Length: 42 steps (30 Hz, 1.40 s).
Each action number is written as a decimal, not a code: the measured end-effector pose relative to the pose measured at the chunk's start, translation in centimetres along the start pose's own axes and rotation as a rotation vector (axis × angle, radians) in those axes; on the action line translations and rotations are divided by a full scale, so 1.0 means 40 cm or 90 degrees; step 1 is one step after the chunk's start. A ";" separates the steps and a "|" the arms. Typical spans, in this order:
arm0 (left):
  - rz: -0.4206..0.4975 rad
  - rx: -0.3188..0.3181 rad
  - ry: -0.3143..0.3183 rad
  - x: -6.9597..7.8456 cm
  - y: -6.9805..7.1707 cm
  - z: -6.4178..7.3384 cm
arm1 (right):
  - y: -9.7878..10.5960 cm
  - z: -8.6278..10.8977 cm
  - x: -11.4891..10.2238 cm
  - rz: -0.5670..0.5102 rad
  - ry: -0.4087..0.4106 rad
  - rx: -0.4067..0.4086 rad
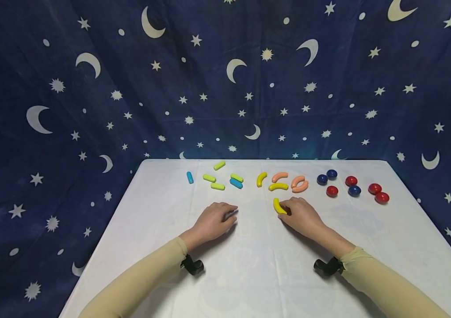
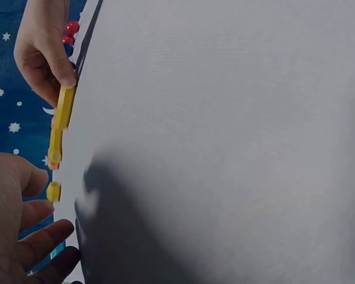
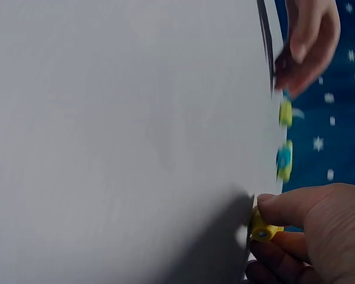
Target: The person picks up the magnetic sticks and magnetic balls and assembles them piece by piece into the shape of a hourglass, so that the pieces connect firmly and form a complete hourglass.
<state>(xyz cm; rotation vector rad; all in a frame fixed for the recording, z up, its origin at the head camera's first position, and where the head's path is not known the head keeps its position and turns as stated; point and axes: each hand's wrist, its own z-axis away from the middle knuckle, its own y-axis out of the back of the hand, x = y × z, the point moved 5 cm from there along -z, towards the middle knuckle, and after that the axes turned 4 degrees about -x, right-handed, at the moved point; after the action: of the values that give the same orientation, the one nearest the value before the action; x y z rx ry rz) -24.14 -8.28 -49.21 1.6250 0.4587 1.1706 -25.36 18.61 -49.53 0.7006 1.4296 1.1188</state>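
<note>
My right hand [image 1: 302, 217] pinches a yellow curved, banana-shaped piece [image 1: 277, 205] between thumb and fingers, low over the white table. The right wrist view shows one end of this yellow piece [image 3: 262, 231] beside the thumb. My left hand [image 1: 212, 221] holds nothing; its fingers are loosely bent and parted, pointing toward the right hand. Beyond the right hand lie two more yellow curved pieces [image 1: 278, 187] and three peach curved pieces [image 1: 279, 177]. Nearest the left hand lie a light blue stick [image 1: 236, 183] and several lime green sticks [image 1: 217, 186].
Another light blue stick [image 1: 190, 177] lies at the far left. Several red rounded pieces [image 1: 382, 198] and three dark blue ones [image 1: 354, 191] are at the far right. Behind the white table [image 1: 245, 265] hangs a dark blue cloth [image 1: 209, 79] with moons and stars.
</note>
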 end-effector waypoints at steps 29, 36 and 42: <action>-0.108 -0.042 0.121 0.068 -0.020 -0.086 | -0.042 0.059 -0.106 -0.022 0.095 -0.066; -0.117 -0.049 0.138 0.078 -0.023 -0.090 | 0.007 0.089 0.017 -0.031 0.063 -0.039; -0.119 -0.036 0.133 0.080 -0.014 -0.079 | 0.050 0.109 0.134 -0.043 -0.002 -0.007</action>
<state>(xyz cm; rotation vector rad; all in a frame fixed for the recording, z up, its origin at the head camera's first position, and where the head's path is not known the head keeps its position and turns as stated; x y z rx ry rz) -25.26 -3.98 -48.26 1.3860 0.6907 1.2039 -22.51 25.22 -49.46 0.6419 1.4329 1.0711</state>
